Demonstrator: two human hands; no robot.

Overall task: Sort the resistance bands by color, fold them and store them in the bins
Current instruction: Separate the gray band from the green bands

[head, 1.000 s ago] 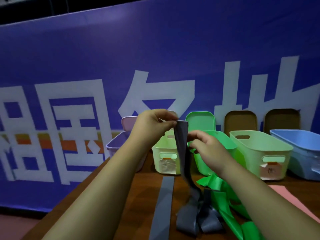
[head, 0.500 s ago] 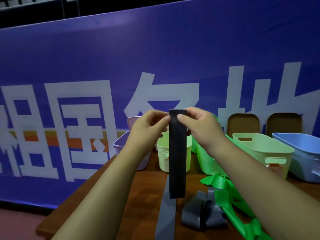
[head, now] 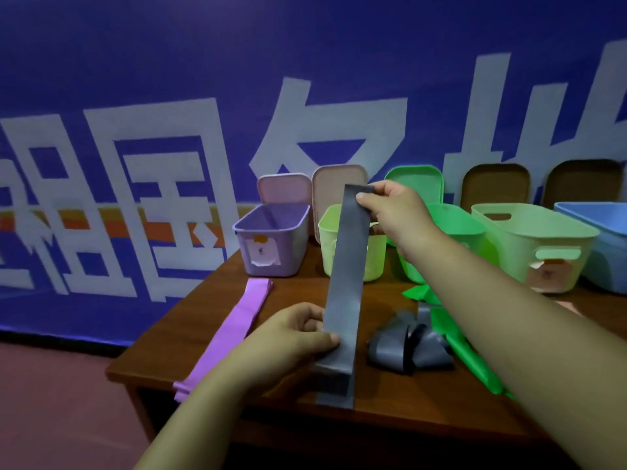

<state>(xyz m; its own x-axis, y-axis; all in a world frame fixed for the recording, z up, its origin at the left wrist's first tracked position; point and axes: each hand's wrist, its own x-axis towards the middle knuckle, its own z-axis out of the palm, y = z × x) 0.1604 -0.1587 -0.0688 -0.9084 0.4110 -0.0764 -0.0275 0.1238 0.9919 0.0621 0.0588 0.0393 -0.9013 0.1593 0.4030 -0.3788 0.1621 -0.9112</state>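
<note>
Your right hand [head: 395, 212], upper centre of the frame, pinches the top end of the grey band [head: 347, 266]. Your left hand [head: 291, 334], lower centre, grips the lower end, fingers [head: 324, 339] curled round its edge just above the tabletop [head: 390, 398]. The band looks thin, limp and rubbery, probably light and slightly tacky. Take it at both ends across the full width, so it folds flat without twisting.

A grey band [head: 346, 276] hangs before lilac [head: 271, 245], pale green [head: 325, 239] and blue [head: 604, 239] bins; a purple band [head: 234, 330] crosses the brown table [head: 190, 334].
</note>
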